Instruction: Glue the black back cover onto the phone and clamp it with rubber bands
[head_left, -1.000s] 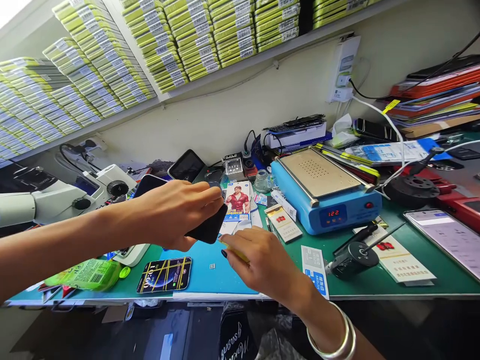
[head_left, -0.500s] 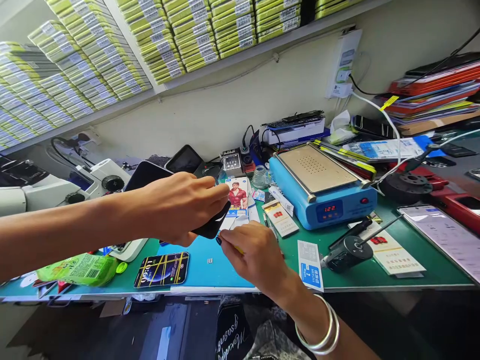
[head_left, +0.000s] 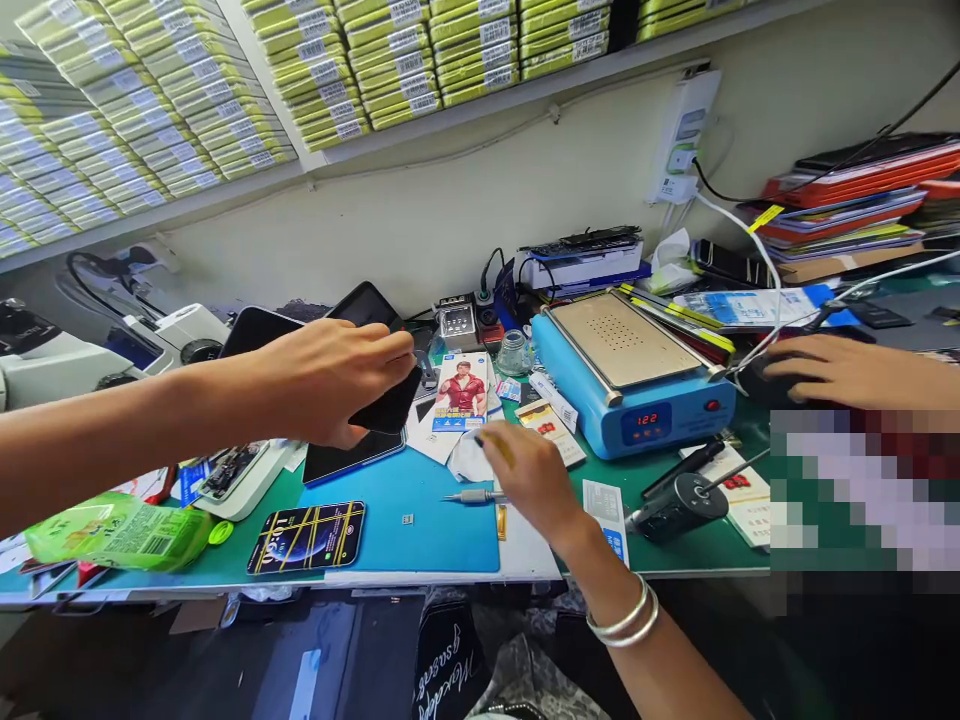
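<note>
My left hand (head_left: 367, 375) is closed around the edge of a black phone (head_left: 390, 402), tilted above the work mat; part of it is hidden behind my fingers. Two silver bangles circle the wrist of my right hand (head_left: 534, 478), whose fingers are pinched together, with a yellowish sliver showing between them that I cannot make out. Beside those fingertips is a crumpled white piece (head_left: 469, 460). A pen-like metal tool (head_left: 474, 496) lies on the blue mat (head_left: 442, 545) below. Left of it rests a lit phone (head_left: 307, 537) with yellow lines across its screen.
A blue heating plate (head_left: 600, 400) reading 122 stands right of centre. Another person's hand (head_left: 832, 370) reaches in from the right. A black electric screwdriver (head_left: 682, 508), a picture card (head_left: 460, 390), a green packet (head_left: 120, 530) and a microscope (head_left: 180, 335) surround the mat.
My hands have moved apart, the left going up and left with the phone. The metal tool on the mat is now uncovered. Another person's hand has come in at the right.
</note>
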